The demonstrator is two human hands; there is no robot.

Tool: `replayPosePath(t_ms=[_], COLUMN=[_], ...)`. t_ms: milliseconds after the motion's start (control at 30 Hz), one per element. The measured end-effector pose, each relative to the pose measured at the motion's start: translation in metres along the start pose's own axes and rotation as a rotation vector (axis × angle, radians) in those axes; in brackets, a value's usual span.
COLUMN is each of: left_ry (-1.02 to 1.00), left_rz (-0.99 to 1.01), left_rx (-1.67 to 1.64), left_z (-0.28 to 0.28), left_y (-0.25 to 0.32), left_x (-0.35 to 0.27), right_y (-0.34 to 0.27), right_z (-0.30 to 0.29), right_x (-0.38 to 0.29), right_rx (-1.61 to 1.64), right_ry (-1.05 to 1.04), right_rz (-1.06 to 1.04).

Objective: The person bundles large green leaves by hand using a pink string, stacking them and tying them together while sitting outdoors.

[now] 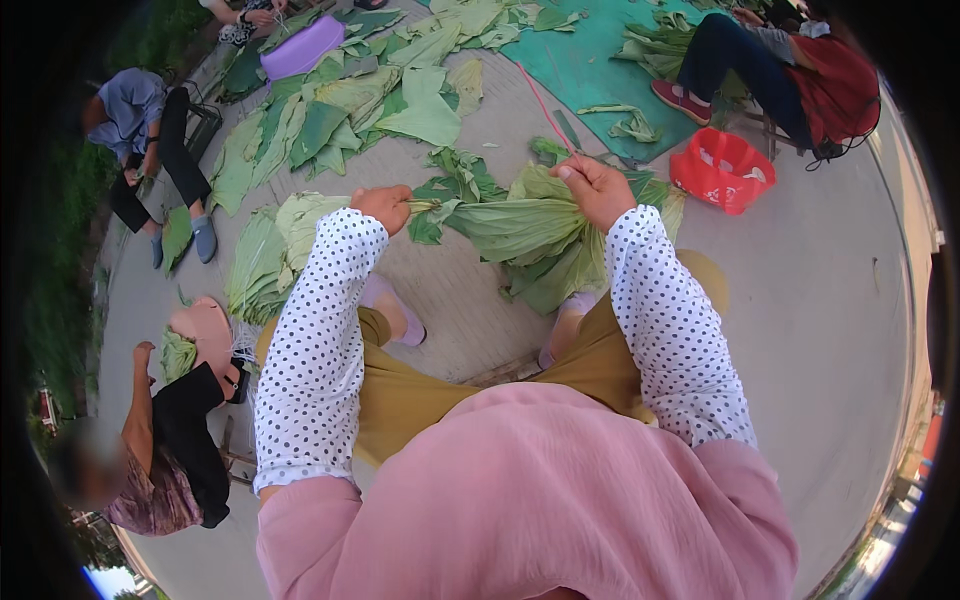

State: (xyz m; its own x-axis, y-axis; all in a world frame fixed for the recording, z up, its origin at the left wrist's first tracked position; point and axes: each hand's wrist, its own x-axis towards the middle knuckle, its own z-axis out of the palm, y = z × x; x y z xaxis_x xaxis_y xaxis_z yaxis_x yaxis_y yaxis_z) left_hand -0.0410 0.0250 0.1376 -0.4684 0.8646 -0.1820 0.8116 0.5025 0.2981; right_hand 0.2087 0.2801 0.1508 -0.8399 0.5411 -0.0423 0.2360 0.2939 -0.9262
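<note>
A gathered bunch of broad green leaves (525,225) stretches between my hands above the concrete, its narrow stem end to the left. My left hand (384,208) is closed around that stem end. At the other side my right hand (594,187) grips a thin pink-red string (541,97) between thumb and fingers, at the upper edge of the leaves; the string runs up and away from it. More leaves lie under and behind the bunch. Left of my left forearm rests a stack of folded pale green leaves (259,262), partly hidden by my sleeve.
Large loose leaves (420,105) cover the ground ahead, beside a purple plastic basin (304,49). A green tarp (577,60) lies at the upper right, a red bag (722,171) below it. Several seated people are around; a pink hat-like item (204,330) is at left.
</note>
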Motion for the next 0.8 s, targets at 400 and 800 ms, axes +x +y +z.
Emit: replayPosePath(t_ms=[400,800], left_ry=[0.017,0.077], left_rz=[0.338,0.268], left_rx=[-0.044,-0.114], left_z=[-0.050,-0.050], left_y=[0.116,0.064], left_x=[-0.009,-0.017], right_y=[-0.016,-0.015], right_z=[0.035,0.021], right_x=[-0.004,-0.003], right_rx=[-0.137,-0.387], right_ry=[-0.422,-0.458], right_rz=[-0.285,-0.124])
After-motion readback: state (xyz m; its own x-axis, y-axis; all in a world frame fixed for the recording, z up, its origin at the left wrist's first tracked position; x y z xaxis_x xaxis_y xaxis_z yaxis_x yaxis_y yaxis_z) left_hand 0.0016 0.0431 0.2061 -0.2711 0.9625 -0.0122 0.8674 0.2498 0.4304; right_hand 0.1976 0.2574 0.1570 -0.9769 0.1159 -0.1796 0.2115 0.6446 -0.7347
